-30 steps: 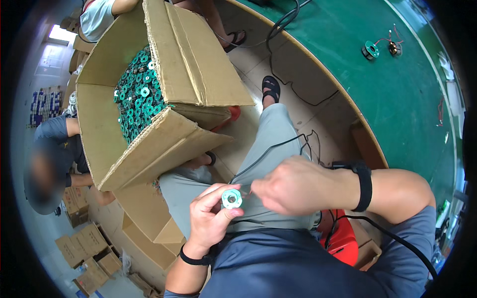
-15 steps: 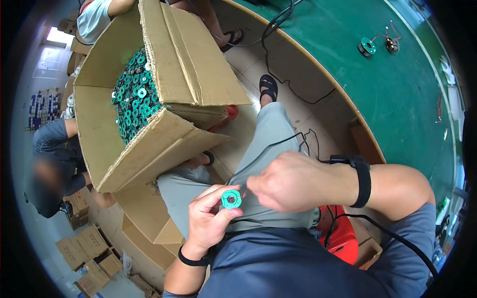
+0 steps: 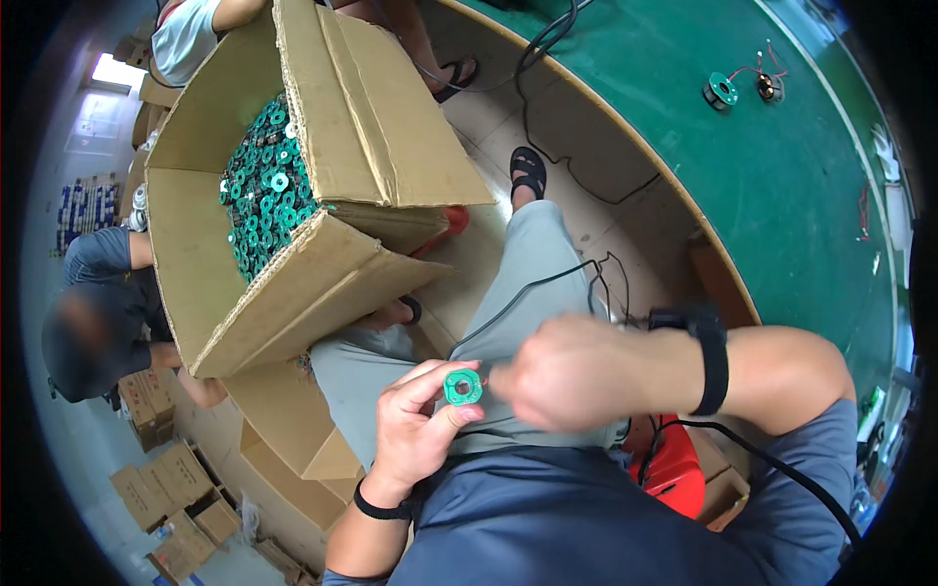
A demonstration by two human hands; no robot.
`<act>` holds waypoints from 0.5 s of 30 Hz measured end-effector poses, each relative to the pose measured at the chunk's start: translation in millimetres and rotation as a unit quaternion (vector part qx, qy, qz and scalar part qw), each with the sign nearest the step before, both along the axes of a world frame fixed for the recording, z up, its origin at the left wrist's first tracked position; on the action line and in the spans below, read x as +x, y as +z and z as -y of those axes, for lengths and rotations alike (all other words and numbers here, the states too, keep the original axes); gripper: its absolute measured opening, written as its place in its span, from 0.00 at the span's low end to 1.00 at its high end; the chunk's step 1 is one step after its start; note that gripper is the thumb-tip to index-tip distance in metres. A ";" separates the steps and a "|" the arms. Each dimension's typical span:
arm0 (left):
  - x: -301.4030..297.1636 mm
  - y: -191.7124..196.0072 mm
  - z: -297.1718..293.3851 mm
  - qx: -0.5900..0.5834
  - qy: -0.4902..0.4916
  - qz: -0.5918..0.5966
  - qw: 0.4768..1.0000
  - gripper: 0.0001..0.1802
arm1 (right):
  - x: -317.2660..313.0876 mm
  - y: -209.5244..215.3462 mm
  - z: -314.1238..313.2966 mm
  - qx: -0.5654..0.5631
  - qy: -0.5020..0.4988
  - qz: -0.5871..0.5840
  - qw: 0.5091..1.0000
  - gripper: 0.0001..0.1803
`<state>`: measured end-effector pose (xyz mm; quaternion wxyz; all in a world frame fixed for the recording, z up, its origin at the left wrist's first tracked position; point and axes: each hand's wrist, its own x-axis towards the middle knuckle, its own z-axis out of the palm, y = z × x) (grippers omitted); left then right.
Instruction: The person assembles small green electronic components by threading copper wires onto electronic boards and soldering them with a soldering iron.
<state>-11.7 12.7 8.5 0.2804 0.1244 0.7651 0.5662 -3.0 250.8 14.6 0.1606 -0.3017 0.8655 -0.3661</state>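
Green ring part (image 3: 451,391) sat at the fingertips of the left hand (image 3: 410,428), just below the centre of the frame, its flat face and round hole turned up toward the camera. With the thumb below and the fingers above, the left grip had closed to the part's width and held it by the rim. Just to the right was the right hand (image 3: 567,376), fingers drawn together and blurred; a thin reddish wire (image 3: 485,382) showed between the hands, but whether the right grip pinched it could not be told.

The part looked smooth, with a faceted outer edge. Beneath the hands lay softly creased grey-green trousers (image 3: 532,249), crossed by a thin black cable (image 3: 537,288), and a glossy red object (image 3: 676,474) showed at lower right. At upper left stood a corrugated cardboard box (image 3: 188,225) with ragged-edged flaps, heaped with green rings (image 3: 269,200). Across the upper right curved a smooth green worktop (image 3: 782,205), bearing another ring (image 3: 721,91) beside a copper-coloured coil (image 3: 771,89) with red leads. Beyond the box, at far left, was a person in dark clothing (image 3: 98,259).
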 end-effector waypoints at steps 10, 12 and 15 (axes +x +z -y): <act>0.4 -0.9 9.1 0.019 -0.001 -0.004 1.000 0.21 | 5.0 4.5 6.9 -0.098 0.033 0.022 0.994 0.09; -1.5 0.3 11.2 0.002 -0.010 -0.036 0.999 0.21 | -1.7 2.3 0.4 -0.087 0.039 0.037 0.995 0.08; -2.4 -4.2 16.5 -0.017 -0.002 -0.011 1.000 0.22 | -8.1 3.9 -4.0 -0.089 -0.084 0.028 0.992 0.06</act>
